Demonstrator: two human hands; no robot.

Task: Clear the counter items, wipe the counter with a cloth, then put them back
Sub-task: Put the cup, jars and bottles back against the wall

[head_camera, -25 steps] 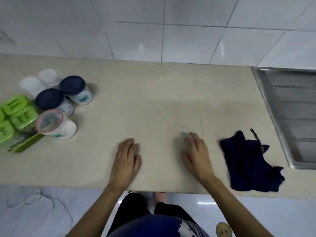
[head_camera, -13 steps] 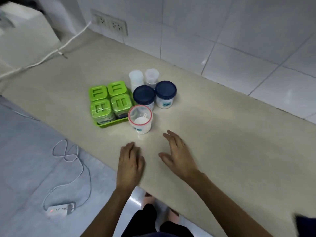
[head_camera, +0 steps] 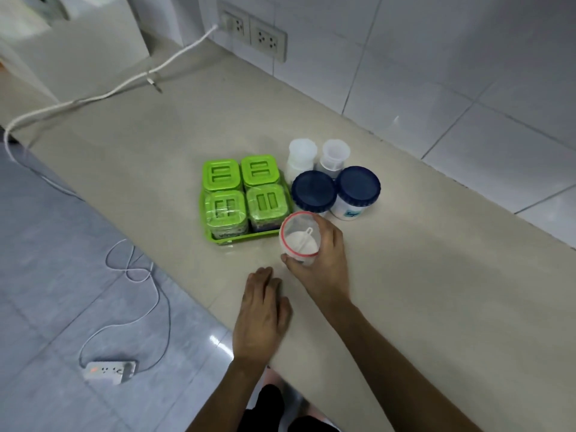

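On the worktop (head_camera: 405, 275), beside the green tray (head_camera: 249, 237), the right hand (head_camera: 324, 260) wraps the red-rimmed tub (head_camera: 300, 236); the left hand (head_camera: 261, 313) rests flat, empty. Probably light, slippery plastic; best gripped around its sides.

Blue-lidded jar (head_camera: 355, 194): its white side is showing a teal mark, too blurred to read.
Green tray (head_camera: 230, 240): its front-edge print is staying illegible.

Head-worn view, angled steeply down, close over counter (head_camera: 405, 307), edges perhaps distorted
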